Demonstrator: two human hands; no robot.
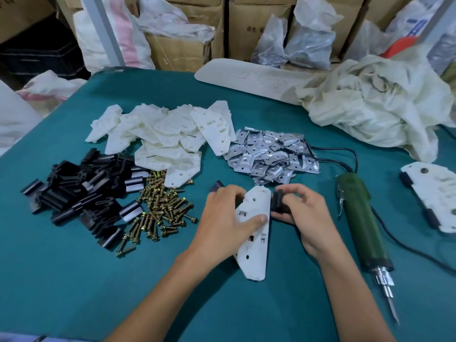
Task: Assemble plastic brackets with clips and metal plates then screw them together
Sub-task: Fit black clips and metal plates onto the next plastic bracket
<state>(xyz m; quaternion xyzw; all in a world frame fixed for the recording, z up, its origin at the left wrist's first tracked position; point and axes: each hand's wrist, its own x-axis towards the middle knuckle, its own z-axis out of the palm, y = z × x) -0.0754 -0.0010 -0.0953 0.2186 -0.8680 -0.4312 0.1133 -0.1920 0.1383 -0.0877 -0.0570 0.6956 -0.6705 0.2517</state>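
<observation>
Dead centre on the teal table (74, 267), left hand (227, 218) clamps the long white plastic bracket (256, 250), thumb pressed on top. At its three o'clock edge, right hand (306, 213) pinches a black plastic clip (277, 202), touching the bracket.

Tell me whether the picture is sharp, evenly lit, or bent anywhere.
Head view: light is soft and even; plates glint a little; the bracket is sharp, the corners softer; the wide lens bends the table edge.
</observation>
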